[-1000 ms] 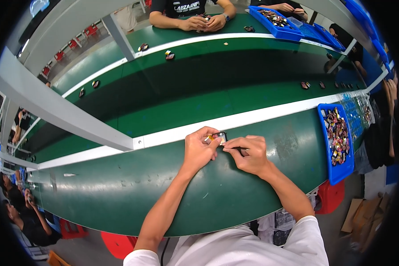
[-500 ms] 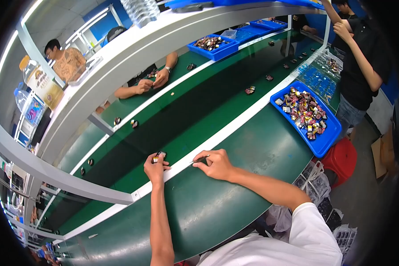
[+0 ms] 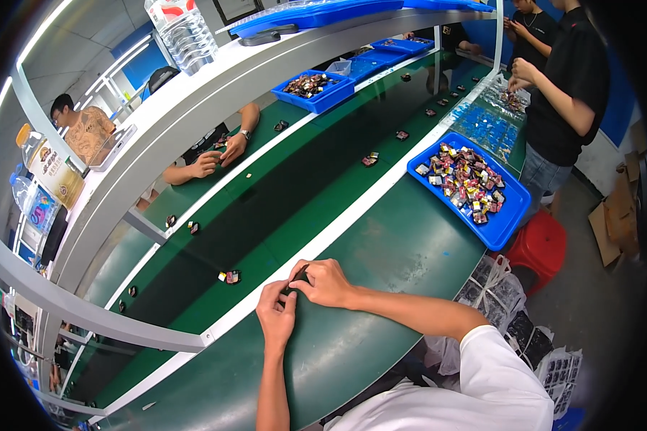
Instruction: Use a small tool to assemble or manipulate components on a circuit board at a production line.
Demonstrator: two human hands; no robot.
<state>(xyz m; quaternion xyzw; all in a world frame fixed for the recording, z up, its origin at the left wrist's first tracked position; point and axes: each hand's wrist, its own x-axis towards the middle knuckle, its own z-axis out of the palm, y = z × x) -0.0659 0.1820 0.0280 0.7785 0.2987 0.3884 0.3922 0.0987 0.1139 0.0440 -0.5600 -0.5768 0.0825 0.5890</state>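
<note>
My right hand pinches a slim dark tool, which looks like tweezers, over the white belt edge. Close by, nearly touching it, my left hand has its thumb and fingers drawn together. Whatever lies between them is too small or hidden to make out. Beyond my left hand, a small dark part with a white and yellow face rests on the green conveyor belt. Both hands are above the near edge of the dark green worktop.
A blue tray heaped with similar small parts stands to the right. Across the belt, a person's hands work near another blue tray. A grey frame post curves past at left. People stand at far right beside a red stool.
My left hand has let go of the small part, which now lies on the belt, and has drawn back to my right hand. The view has shifted somewhat.
</note>
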